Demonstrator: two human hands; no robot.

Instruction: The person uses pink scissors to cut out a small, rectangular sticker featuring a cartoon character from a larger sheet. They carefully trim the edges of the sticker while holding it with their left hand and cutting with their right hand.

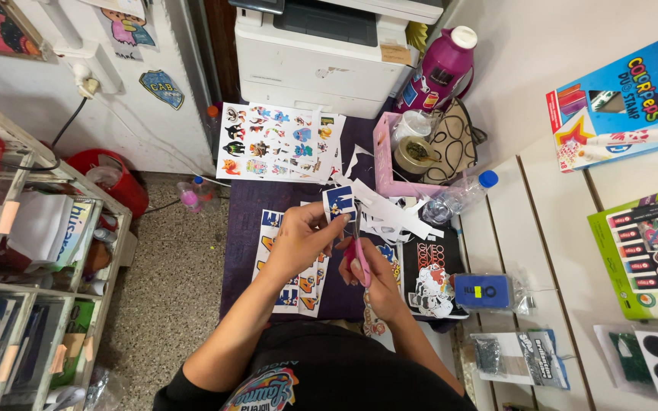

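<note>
Left hand point(298, 240) pinches a small blue cutout point(339, 202) above the dark table point(241, 228); right hand point(371, 270) grips pink-handled scissors point(358, 259), blades hard to make out. A printed sticker sheet point(279, 143) lies beyond; a pink basket point(384, 156) stands right of it.

A small stationery shop: slatted wall point(527, 228) hung with marker sets point(649, 251), printer point(321, 53), shelves of paper goods point(32, 251).

We log the person's own body from the head view: both forearms bare, no watch or rings that we can make out. Left hand point(296, 242) and right hand point(372, 275) ungloved. We note a black short-sleeved shirt point(344, 377) with a multicoloured printed emblem on the front
</note>
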